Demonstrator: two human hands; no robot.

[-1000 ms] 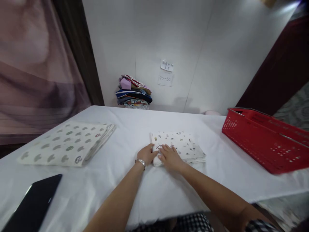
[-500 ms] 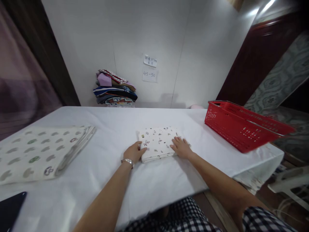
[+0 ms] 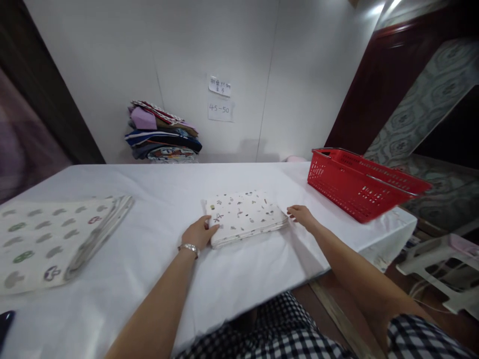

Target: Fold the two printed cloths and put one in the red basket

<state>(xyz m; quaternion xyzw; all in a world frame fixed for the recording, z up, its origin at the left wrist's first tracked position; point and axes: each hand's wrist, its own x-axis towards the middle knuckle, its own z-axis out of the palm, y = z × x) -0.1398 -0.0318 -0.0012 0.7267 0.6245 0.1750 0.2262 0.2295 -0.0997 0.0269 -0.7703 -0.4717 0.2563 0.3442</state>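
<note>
A folded white cloth (image 3: 243,217) with small printed motifs lies flat on the white-covered table, its layered edge facing me. My left hand (image 3: 197,233) grips its left side, the thumb over the top and the other fingers partly hidden at the edge. At the opposite side, my right hand (image 3: 302,216) is by the right corner, fingers extended and slightly apart. Whether its fingertips touch the cloth I cannot tell. Farther left lies a larger folded cloth (image 3: 48,239) with grey, green and purple mushroom-like prints.
A red plastic basket (image 3: 344,187) stands at the table's right end. Stacked folded fabrics (image 3: 164,134) are at the back left against the wall, beside paper notes (image 3: 220,109). A dark flat object (image 3: 5,324) lies at the near left. A white stool (image 3: 441,269) is on the right.
My right hand has slid right, off the top of the folded cloth to its right corner. My left hand stays at the left edge. The view has shifted slightly right.
</note>
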